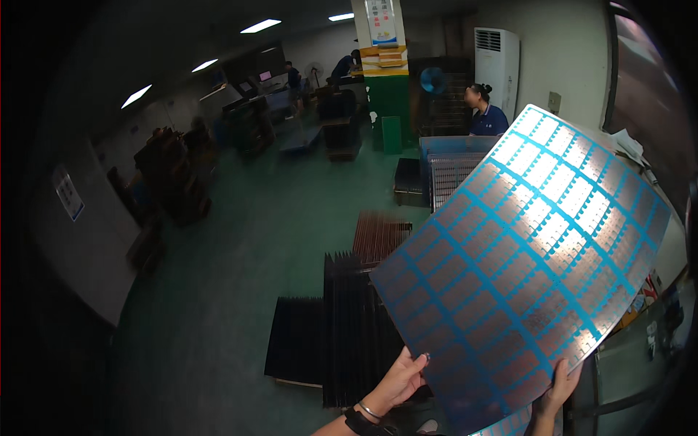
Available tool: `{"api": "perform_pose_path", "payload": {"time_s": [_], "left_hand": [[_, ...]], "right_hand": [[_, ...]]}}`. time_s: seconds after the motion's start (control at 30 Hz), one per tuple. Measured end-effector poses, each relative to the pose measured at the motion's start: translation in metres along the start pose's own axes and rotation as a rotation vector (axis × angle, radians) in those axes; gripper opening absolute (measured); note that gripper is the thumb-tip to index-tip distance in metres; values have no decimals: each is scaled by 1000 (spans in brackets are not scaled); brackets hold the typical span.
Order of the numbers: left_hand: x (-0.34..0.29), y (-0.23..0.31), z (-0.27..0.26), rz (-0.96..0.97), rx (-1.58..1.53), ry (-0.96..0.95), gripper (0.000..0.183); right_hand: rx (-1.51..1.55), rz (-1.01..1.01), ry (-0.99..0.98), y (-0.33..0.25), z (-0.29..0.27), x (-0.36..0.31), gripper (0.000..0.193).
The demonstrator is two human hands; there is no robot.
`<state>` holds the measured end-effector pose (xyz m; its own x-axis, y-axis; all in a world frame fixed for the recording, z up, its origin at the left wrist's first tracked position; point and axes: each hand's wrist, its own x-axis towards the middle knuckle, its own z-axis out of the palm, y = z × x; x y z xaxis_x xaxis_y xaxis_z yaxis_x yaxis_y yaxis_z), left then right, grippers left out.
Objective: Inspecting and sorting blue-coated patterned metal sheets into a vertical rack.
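A large printed circuit board panel [502, 283], copper-coloured with blue lines in a grid of blocks, is held up tilted in front of me. My left hand [402, 379] is closed on its lower left edge, thumb on the near face. My right hand [561, 389] is closed round its lower right edge, with the fingers partly hidden behind the panel. Light glares off the panel's upper part. Beneath its bottom corner a second, similar panel [512, 423] shows in part.
Dark slotted racks [298, 338] stand on the green floor left of the panel, with a reddish-brown rack [382, 236] behind. A person [488, 112] in a dark blue shirt is beyond the panel, near a white air conditioner [496, 65]. A green-based pillar [389, 94] stands further back.
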<state>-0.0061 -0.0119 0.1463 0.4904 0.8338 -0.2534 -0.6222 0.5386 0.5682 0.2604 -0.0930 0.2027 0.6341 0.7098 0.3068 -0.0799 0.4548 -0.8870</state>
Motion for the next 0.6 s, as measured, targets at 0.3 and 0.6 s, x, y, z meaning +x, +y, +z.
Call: {"api": "perform_pose_path", "payload": {"time_s": [0.3,0.6], "left_hand": [[-147,144,-120,41,801,409,37],[-236,341,-81,631,1904,904,20]], "right_hand": [[-622,-231,30,-94,-77,37,49],[-900,-30,-65,-101,-27,31,46]]}}
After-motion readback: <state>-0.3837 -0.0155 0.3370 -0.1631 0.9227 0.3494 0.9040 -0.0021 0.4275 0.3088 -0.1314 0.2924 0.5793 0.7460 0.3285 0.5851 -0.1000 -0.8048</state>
